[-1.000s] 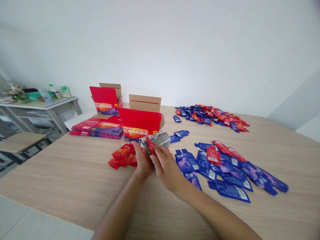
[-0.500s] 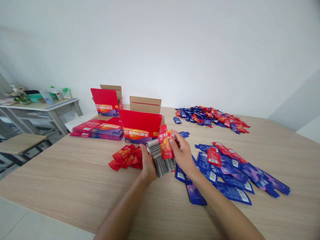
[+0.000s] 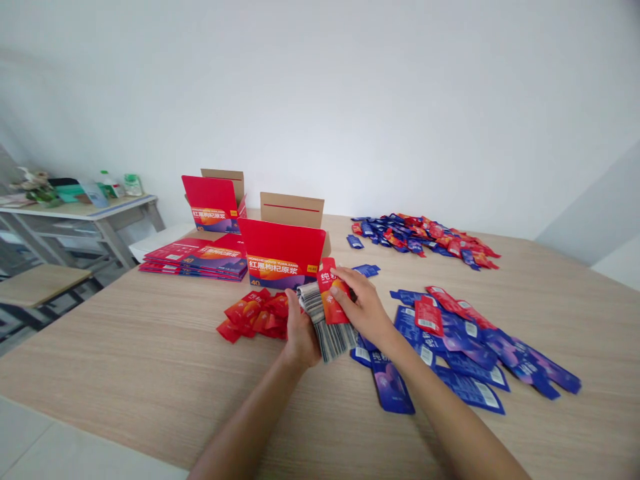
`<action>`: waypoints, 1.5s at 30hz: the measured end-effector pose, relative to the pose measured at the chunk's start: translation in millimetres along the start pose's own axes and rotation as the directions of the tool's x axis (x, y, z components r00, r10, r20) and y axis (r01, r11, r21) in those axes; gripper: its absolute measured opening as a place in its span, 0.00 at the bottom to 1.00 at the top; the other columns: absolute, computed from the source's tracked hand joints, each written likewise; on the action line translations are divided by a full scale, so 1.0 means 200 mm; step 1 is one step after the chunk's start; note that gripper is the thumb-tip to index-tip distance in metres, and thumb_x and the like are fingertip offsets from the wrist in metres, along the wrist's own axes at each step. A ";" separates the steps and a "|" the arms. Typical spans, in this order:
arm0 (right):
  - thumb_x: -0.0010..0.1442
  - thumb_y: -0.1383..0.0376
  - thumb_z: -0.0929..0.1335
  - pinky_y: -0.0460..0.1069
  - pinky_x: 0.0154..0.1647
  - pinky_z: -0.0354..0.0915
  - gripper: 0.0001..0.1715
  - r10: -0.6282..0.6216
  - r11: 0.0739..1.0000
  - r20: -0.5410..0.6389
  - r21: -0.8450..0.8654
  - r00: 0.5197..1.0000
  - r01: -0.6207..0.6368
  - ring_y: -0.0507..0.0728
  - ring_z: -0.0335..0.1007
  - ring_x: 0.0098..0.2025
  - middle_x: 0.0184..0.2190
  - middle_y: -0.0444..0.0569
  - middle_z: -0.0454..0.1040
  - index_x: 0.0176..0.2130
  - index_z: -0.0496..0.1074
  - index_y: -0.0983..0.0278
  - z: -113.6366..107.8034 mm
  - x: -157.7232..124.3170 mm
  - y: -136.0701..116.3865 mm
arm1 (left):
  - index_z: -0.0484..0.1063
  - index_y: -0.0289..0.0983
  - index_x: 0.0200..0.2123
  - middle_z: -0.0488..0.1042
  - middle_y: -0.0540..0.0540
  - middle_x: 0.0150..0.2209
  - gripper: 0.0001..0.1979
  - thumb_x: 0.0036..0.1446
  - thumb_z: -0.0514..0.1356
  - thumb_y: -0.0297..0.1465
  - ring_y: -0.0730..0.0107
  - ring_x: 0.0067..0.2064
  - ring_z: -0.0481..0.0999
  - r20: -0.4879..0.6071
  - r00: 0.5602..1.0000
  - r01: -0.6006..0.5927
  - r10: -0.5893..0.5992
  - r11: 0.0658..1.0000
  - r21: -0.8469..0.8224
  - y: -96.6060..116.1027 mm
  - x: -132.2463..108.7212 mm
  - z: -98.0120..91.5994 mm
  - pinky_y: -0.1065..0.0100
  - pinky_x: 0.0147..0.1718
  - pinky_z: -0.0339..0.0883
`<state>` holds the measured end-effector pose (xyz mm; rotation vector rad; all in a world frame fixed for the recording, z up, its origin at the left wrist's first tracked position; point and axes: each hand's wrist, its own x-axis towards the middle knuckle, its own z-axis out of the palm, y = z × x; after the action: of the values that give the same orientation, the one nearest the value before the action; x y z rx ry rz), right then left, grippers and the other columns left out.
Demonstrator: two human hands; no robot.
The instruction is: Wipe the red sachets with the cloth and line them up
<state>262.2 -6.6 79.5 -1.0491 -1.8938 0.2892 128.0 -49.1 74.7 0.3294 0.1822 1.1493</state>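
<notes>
A striped grey cloth [image 3: 327, 333] is gripped by my left hand [image 3: 301, 337] near the middle of the table. My right hand [image 3: 361, 303] holds a red pouch [image 3: 331, 293] upright against the cloth, its fingers on the pouch's right side. Left of my left hand lies a small heap of red pouches [image 3: 255, 313]. Blue pouches [image 3: 467, 387], with a few red ones among them, are spread to the right of my right hand. Just behind the hands stands an open red box [image 3: 283, 250] with its flaps up.
Another open red box [image 3: 213, 203] stands farther back at the left, behind flat stacked cartons [image 3: 200, 257]. A mixed pile of red and blue pouches [image 3: 420, 233] lies near the wall. A side desk [image 3: 85, 212] and a stool [image 3: 43, 283] are at the far left.
Both hands, with the cloth and the red pouch, have shifted slightly right and down. The fingers of my right hand now cover more of the pouch's front.
</notes>
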 end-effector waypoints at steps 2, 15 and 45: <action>0.68 0.53 0.63 0.62 0.62 0.58 0.22 0.009 0.999 0.004 0.051 1.000 -0.009 0.62 0.66 0.59 0.55 0.54 0.73 0.55 0.73 0.59 0.01 -0.01 -0.02 | 0.67 0.33 0.61 0.76 0.35 0.54 0.45 0.60 0.37 0.61 0.47 0.61 0.69 0.006 1.000 -0.015 0.015 1.000 0.005 0.00 0.00 0.00 0.48 0.62 0.57; 0.67 0.65 0.64 0.66 0.62 0.60 0.19 -0.093 0.980 -0.016 -0.181 0.996 0.089 0.64 0.64 0.58 0.54 0.55 0.70 0.55 0.74 0.56 0.06 -0.04 -0.07 | 0.68 0.35 0.60 0.76 0.36 0.54 0.41 0.62 0.40 0.59 0.50 0.60 0.71 -0.061 0.995 -0.079 0.078 0.997 -0.020 -0.04 0.03 -0.05 0.51 0.60 0.60; 0.66 0.69 0.63 0.62 0.64 0.60 0.21 -0.167 0.986 0.244 0.051 0.955 0.160 0.62 0.59 0.64 0.62 0.53 0.64 0.55 0.74 0.55 0.01 -0.03 -0.10 | 0.77 0.33 0.43 0.81 0.40 0.40 0.20 0.62 0.57 0.45 0.57 0.43 0.81 -0.176 0.984 -0.023 0.024 1.000 0.009 0.06 0.03 -0.03 0.60 0.45 0.74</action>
<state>250.0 -22.9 86.7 -0.8602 -2.1791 0.3653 118.3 -37.9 72.6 0.2359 0.3387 1.2018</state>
